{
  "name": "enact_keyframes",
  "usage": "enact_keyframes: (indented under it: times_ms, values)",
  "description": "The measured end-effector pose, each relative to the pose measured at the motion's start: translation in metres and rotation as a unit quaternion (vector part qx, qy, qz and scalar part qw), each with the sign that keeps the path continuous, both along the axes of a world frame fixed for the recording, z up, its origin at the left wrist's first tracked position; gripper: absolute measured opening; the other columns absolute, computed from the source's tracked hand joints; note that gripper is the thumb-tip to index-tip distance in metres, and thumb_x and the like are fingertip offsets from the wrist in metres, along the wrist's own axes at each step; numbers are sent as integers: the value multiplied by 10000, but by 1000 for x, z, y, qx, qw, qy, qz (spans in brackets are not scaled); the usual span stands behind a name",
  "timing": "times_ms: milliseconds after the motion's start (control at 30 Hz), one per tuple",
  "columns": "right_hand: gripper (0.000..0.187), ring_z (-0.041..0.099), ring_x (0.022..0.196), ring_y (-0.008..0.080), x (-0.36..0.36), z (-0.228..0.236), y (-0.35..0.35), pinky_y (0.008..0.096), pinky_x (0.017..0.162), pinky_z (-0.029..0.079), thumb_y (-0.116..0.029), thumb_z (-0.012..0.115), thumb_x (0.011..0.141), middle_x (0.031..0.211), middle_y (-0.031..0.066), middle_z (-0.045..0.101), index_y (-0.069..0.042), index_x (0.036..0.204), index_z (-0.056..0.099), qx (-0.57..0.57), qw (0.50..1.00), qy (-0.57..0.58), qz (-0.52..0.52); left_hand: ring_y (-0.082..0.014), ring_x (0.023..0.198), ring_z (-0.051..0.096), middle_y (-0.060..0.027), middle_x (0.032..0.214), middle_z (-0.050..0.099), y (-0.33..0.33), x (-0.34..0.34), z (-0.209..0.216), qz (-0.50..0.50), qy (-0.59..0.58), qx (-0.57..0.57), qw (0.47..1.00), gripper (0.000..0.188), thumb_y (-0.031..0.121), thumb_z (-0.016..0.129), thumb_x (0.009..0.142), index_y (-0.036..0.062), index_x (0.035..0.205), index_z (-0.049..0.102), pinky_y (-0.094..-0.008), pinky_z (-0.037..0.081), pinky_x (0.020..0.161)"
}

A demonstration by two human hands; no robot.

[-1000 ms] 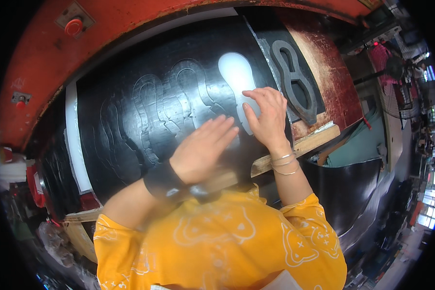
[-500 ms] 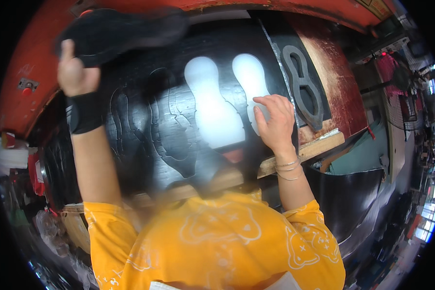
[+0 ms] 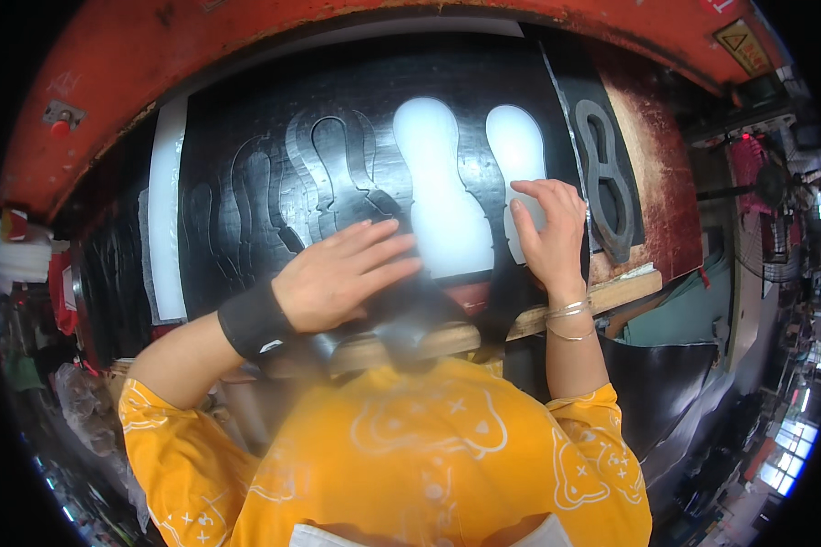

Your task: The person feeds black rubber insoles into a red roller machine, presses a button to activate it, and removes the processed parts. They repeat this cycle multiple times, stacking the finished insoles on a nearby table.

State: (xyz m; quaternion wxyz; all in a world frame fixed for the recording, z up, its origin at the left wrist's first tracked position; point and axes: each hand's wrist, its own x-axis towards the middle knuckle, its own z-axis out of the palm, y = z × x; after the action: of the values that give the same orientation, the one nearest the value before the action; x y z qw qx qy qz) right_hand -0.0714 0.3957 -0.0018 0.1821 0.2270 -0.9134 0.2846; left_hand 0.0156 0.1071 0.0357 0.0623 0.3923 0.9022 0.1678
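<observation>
A black sheet [image 3: 246,100] lies before me, marked with several sole-shaped cut outlines [image 3: 330,146]. White shows through two sole-shaped openings, a larger one [image 3: 442,201] in the middle and a narrower one [image 3: 513,137] to its right. My left hand [image 3: 337,278], fingers stretched out, is over the lower part of the cut outlines, beside the larger opening. It covers part of them; whether it presses on the sheet I cannot tell. My right hand [image 3: 556,232] is open at the narrower opening, thumb and fingers apart, hiding part of its edge.
A grey sole-shaped cutting die [image 3: 602,182] lies right of the sheet on a dark strip. A wooden bar [image 3: 602,296] runs along the front edge. The red machine frame [image 3: 337,36] spans the back and carries a red button [image 3: 60,128] at left. A fan [image 3: 766,187] stands at far right.
My left hand has come down from the upper left to the sheet's front middle. The dark sole-shaped piece it held up is no longer in it. The right hand stays by the narrower opening.
</observation>
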Motion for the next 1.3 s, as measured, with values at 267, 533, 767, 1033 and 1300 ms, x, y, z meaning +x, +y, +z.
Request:
enact_keyframes:
  times_ms: [267, 533, 767, 1033, 1300]
  values:
    - [169, 546, 983, 241, -1, -4, -12, 373, 907, 359, -129, 685, 772, 929, 30, 611, -133, 940, 684, -9, 1000, 14, 17, -271, 802, 656, -169, 982, 647, -50, -35, -4, 274, 0, 294, 916, 351, 147, 594, 816, 16, 1142, 595, -330, 530, 706]
    - [157, 555, 964, 253, -1, -4, -9, 366, 858, 386, -117, 675, 783, 922, 50, 620, -116, 940, 680, 2, 999, 17, 30, -254, 955, 645, -145, 1093, 663, -184, -51, 92, 393, 407, 361, 742, 219, 89, 592, 883, 23, 1083, 651, -359, 476, 936]
    - [173, 554, 965, 259, -1, -3, -12, 367, 877, 389, -104, 667, 784, 928, 57, 617, -104, 957, 679, 16, 999, 19, 28, -320, 1276, 476, -124, 1282, 580, -111, 42, 13, 102, -11, 133, 986, 631, -5, 569, 638, 95, 1261, 567, -492, 285, 1124]
    - [180, 547, 980, 263, -1, -3, -11, 364, 876, 393, -96, 659, 792, 944, 63, 611, -102, 971, 679, 23, 999, 2, 24, -278, 1381, 337, -68, 1458, 412, -95, 54, 6, 59, -18, -50, 997, 785, 23, 700, 646, 181, 1373, 452, -473, 241, 1152]
    - [176, 548, 984, 267, 0, -5, -11, 367, 877, 400, -76, 647, 798, 949, 70, 612, -100, 970, 679, 21, 1000, 8, 20, -215, 875, 637, -108, 1023, 664, -145, 19, 15, 439, 150, 405, 788, 273, 172, 639, 896, -7, 1102, 624, -310, 500, 827]
